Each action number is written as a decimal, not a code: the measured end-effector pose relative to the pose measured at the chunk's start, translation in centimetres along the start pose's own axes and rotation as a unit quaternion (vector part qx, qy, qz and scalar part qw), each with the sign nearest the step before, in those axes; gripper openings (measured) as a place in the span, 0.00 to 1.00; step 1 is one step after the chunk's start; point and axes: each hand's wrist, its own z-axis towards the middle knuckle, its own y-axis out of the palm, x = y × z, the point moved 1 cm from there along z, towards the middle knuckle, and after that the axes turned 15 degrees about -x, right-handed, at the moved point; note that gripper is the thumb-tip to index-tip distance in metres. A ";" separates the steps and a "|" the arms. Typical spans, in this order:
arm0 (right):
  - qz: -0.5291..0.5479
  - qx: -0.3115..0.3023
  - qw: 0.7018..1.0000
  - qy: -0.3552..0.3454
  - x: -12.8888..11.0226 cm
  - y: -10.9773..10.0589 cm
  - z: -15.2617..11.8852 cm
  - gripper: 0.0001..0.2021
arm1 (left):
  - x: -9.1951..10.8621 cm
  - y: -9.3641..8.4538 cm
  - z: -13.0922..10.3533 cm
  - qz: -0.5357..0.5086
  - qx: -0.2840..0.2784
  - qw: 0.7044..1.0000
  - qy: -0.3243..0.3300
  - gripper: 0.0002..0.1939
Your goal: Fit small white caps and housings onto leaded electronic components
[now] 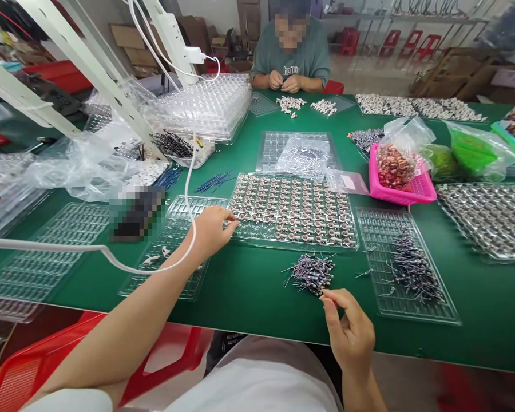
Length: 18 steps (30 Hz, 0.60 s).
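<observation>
My left hand (pixel 213 230) is at the left front corner of a clear plastic tray (pixel 257 233), its thumb and fingertips pinched together. Whatever lies between them is too small to name. Rows of small round copper-coloured parts with metal tabs (pixel 300 205) fill most of that tray, while several front-left pockets hold none. My right hand (pixel 351 329) pinches at the near edge of a loose pile of small wired components (pixel 311 271) on the green table. I cannot make out what its fingertips hold. Further right, another clear tray (pixel 375 286) carries a bigger heap of similar wired components (pixel 415 266).
A white cable (pixel 141 269) loops over my left forearm. Left stand more clear trays (pixel 68 240) and a blurred dark object (pixel 139 214). A pink basket (pixel 405 197) holds bagged copper-coloured parts. Across the green table (pixel 249 292), a person (pixel 289 57) handles something small near white parts (pixel 289 105).
</observation>
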 end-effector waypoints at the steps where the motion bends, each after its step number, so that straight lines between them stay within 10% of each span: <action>1: 0.000 0.000 1.000 0.001 0.0 0.0 0.0 0.09 | 0.0 -0.1 0.8 0.008 -0.007 1.000 0.003 0.15; 11: -0.001 0.007 1.000 0.013 -0.3 0.2 0.3 0.08 | 0.3 0.1 4.8 0.021 -0.084 0.996 -0.023 0.11; 18: 0.020 0.040 0.999 0.027 -0.5 -0.2 0.3 0.09 | 2.1 -0.3 3.0 -0.026 -0.016 0.998 -0.056 0.13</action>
